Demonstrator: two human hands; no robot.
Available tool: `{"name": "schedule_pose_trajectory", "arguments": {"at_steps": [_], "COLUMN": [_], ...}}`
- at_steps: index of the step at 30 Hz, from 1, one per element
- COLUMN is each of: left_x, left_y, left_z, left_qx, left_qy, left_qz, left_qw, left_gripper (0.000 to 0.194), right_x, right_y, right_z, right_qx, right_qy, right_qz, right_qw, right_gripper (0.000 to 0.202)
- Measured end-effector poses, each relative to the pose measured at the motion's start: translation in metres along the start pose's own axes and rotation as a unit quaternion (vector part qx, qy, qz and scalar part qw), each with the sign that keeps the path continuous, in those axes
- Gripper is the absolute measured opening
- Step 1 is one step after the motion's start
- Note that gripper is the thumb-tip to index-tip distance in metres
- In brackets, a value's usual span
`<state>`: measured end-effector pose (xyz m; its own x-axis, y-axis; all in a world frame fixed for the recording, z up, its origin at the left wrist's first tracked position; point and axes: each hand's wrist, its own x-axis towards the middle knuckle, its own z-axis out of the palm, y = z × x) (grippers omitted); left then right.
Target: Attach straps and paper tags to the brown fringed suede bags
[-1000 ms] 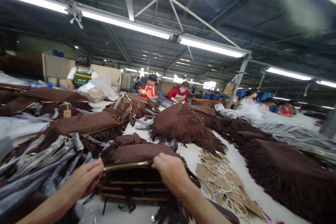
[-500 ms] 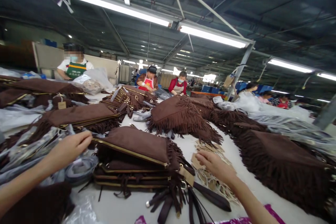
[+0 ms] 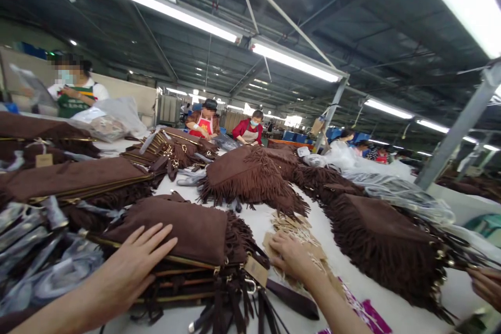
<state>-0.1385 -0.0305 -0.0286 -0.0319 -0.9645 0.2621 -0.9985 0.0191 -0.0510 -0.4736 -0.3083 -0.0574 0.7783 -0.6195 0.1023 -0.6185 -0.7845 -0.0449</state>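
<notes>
My left hand (image 3: 143,253) lies flat with fingers spread on the top dark brown suede bag (image 3: 195,227) of a stack in front of me. Fringe hangs from the bags' right side, and gold zippers run along their edges. A tan hang tag (image 3: 256,271) hangs at the stack's right corner, beside a metal clasp and dark straps. To the right, my right hand (image 3: 291,255) is over a pile of tan hang tags (image 3: 309,240) with white strings, its fingers curled onto a tag at the pile's left edge. The fingertips are partly hidden.
More fringed brown bags (image 3: 383,229) lie right and ahead (image 3: 242,172). Plastic-wrapped straps (image 3: 58,266) fill the left side. Purple plastic (image 3: 368,315) is at the front edge. A co-worker's hand (image 3: 485,284) is at far right; other people work across the table.
My left hand has moved from the top bag's left corner and opened flat onto it. My right hand has come down onto the tag pile. The view has turned right.
</notes>
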Motion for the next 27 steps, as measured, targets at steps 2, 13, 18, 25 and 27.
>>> {"name": "schedule_pose_trajectory", "arguments": {"at_steps": [2, 13, 18, 25, 27], "left_x": [0.000, 0.064, 0.136, 0.140, 0.114], "left_y": [-0.004, 0.032, 0.111, 0.147, 0.128], "left_z": [-0.007, -0.049, -0.039, -0.005, -0.007], "left_qx": [-0.040, -0.368, -0.622, -0.831, -0.788], "left_qy": [-0.009, 0.018, -0.012, -0.129, -0.130], "left_qz": [0.000, -0.056, -0.046, -0.139, -0.167], "left_qw": [0.999, 0.928, 0.781, 0.523, 0.578], "left_gripper": [0.062, 0.034, 0.072, 0.023, 0.012], "right_x": [0.001, 0.007, 0.014, -0.006, -0.009], "right_y": [0.001, 0.028, -0.022, -0.053, -0.039], "right_z": [0.002, -0.078, -0.120, -0.133, -0.114], "right_qx": [0.007, 0.141, 0.178, 0.180, 0.185], "right_qy": [0.020, 0.252, 0.258, 0.272, 0.247], "right_qz": [-0.013, 0.079, 0.014, -0.013, -0.010], "right_qw": [1.000, 0.954, 0.950, 0.945, 0.951], "right_gripper": [0.020, 0.054, 0.050, 0.042, 0.038]}}
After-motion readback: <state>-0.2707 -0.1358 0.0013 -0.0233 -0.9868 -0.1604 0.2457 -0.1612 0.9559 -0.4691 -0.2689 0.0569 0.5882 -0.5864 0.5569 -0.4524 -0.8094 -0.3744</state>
